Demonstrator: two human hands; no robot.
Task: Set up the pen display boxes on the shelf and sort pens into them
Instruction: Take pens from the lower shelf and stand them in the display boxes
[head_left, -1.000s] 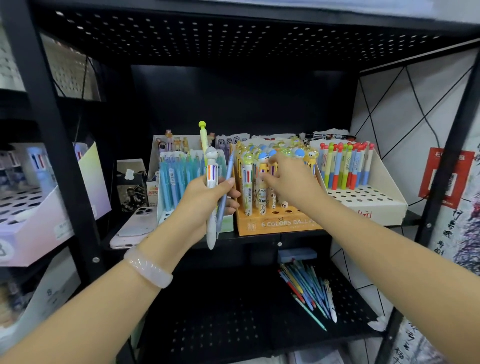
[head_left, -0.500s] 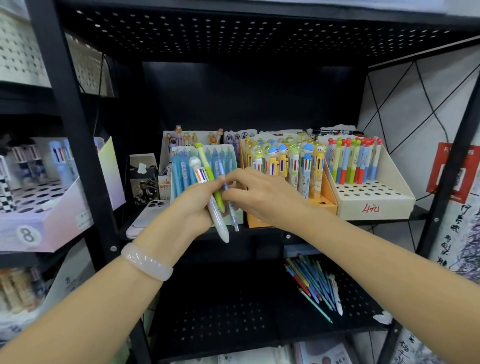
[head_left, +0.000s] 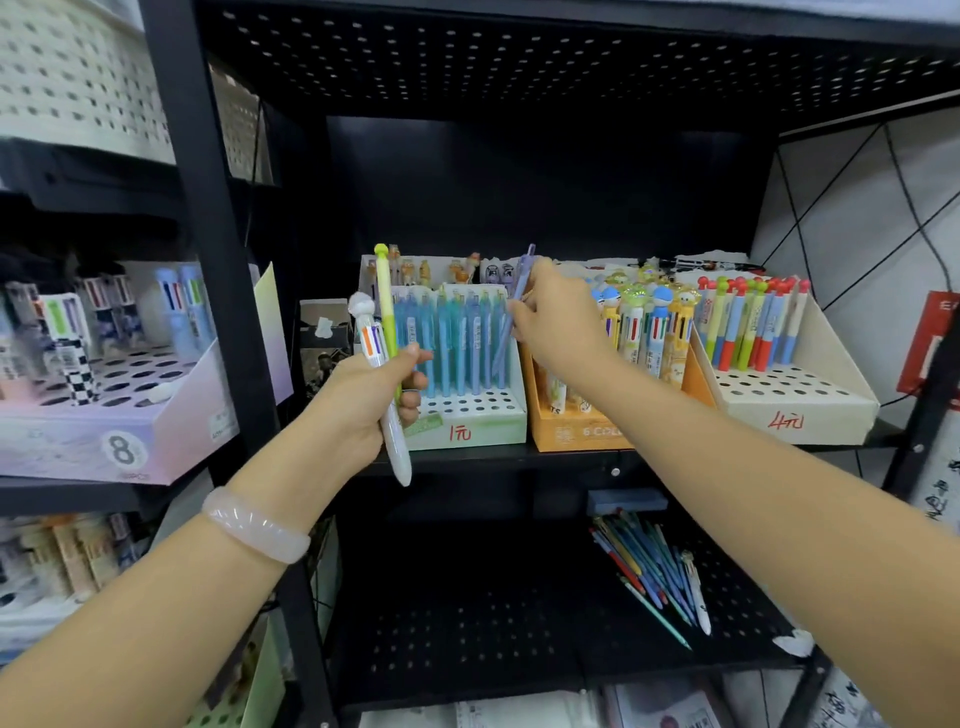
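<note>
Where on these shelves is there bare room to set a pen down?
Free: the empty front holes of the green box and cream box, and the lower shelf left of the loose pens. Crowded: the orange box and every box's back rows.

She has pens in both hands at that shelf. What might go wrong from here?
The left hand holds two pens at once, a fat white pen and a green pen; one may slip from that grip.

The right hand brings a purple pen over the packed blue pens in the green box; it may knock neighbours or miss a hole.
</note>
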